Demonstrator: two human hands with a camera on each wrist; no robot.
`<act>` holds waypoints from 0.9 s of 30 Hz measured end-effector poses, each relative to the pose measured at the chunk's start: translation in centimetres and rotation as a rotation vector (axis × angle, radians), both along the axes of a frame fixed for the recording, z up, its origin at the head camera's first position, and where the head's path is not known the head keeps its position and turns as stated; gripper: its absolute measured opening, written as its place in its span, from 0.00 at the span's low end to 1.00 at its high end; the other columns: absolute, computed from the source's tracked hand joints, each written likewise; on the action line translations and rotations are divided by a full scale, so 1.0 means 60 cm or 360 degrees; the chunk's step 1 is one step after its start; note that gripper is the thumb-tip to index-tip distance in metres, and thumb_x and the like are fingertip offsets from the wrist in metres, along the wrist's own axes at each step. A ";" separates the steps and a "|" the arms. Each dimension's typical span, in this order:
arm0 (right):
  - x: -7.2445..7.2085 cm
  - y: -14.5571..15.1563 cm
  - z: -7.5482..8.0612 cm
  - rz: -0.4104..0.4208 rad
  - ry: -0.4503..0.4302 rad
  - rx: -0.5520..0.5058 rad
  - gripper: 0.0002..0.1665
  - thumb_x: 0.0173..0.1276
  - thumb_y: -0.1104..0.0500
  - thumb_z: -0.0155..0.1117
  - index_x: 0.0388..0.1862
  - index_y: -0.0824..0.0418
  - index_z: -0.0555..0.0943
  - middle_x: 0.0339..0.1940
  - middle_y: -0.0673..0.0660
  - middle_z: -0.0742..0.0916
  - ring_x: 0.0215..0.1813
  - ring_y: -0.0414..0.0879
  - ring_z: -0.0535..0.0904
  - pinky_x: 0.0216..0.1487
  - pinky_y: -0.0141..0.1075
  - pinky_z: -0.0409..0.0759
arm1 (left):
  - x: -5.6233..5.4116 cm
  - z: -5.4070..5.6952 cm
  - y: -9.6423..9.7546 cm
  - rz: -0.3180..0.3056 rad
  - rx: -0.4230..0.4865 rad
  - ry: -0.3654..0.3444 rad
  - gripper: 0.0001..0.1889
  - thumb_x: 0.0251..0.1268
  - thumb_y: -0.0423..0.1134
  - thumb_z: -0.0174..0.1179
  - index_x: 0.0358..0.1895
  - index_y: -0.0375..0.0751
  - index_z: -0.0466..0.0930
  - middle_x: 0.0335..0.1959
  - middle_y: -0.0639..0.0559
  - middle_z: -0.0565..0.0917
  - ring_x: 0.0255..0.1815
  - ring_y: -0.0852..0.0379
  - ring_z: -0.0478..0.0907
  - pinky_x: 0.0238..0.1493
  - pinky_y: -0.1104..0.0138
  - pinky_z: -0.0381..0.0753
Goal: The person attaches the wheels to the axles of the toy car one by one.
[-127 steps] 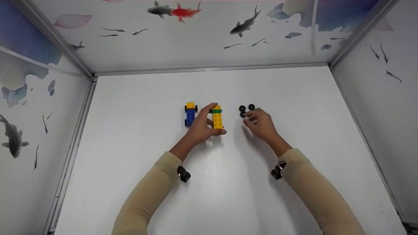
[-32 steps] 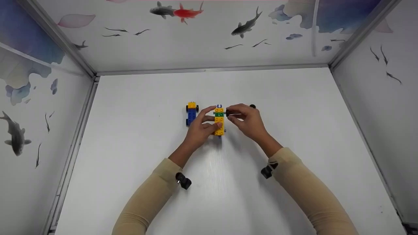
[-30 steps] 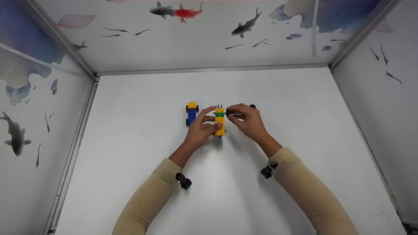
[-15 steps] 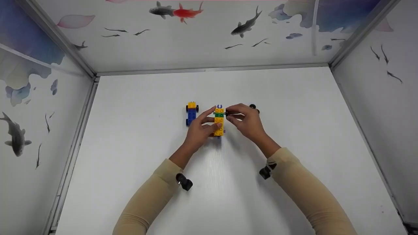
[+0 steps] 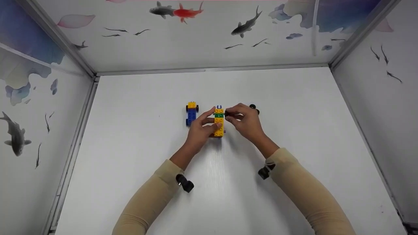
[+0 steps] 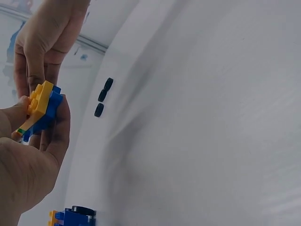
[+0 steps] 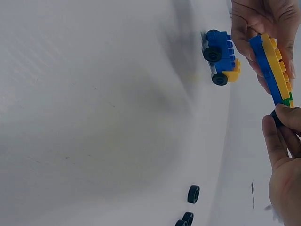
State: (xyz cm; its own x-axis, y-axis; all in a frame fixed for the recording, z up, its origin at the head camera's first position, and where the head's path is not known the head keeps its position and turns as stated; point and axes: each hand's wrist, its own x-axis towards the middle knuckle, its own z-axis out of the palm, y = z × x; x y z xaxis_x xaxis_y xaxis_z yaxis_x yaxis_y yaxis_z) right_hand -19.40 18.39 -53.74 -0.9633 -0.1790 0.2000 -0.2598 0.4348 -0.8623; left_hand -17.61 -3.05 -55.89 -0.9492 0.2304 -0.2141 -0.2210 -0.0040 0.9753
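A long brick-built toy car body (image 5: 219, 127), yellow on top with a green band near its far end, is held in my left hand (image 5: 199, 132), thumb over the studs. Its blue underside (image 7: 265, 70) shows in the right wrist view. My right hand (image 5: 247, 122) pinches a black toy wheel (image 7: 276, 117) between thumb and fingers, right at the body's side by the green band. Small axle stubs stick out from the body's sides in the head view. Both hands are raised off the table.
A blue and yellow toy car (image 5: 191, 114) with black wheels stands left of the held body. Three loose black wheels (image 6: 102, 95) lie on the white table (image 5: 215, 189), partly behind my right hand in the head view. Printed panels (image 5: 209, 39) enclose the table.
My right hand has left the loose wheels and moved left, bringing one wheel against the body. My left thumb has shifted from the body's near end onto its top. The last second shows little movement.
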 end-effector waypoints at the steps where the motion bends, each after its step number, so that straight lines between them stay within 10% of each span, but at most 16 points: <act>1: 0.000 0.000 0.000 0.0000 0.0001 -0.0003 0.15 0.73 0.68 0.76 0.56 0.58 0.93 0.51 0.58 0.91 0.57 0.51 0.91 0.63 0.44 0.91 | 0.000 0.000 0.000 -0.0002 0.0008 0.0001 0.36 0.79 0.38 0.70 0.84 0.66 0.72 0.65 0.43 0.85 0.56 0.49 0.90 0.57 0.62 0.93; 27: -0.006 0.010 0.004 0.0056 0.0039 0.0055 0.18 0.75 0.70 0.73 0.60 0.57 0.90 0.56 0.57 0.90 0.61 0.52 0.92 0.63 0.44 0.92 | -0.001 0.015 0.017 0.0033 0.0063 -0.0017 0.34 0.78 0.40 0.71 0.81 0.69 0.73 0.62 0.43 0.88 0.55 0.48 0.92 0.53 0.58 0.95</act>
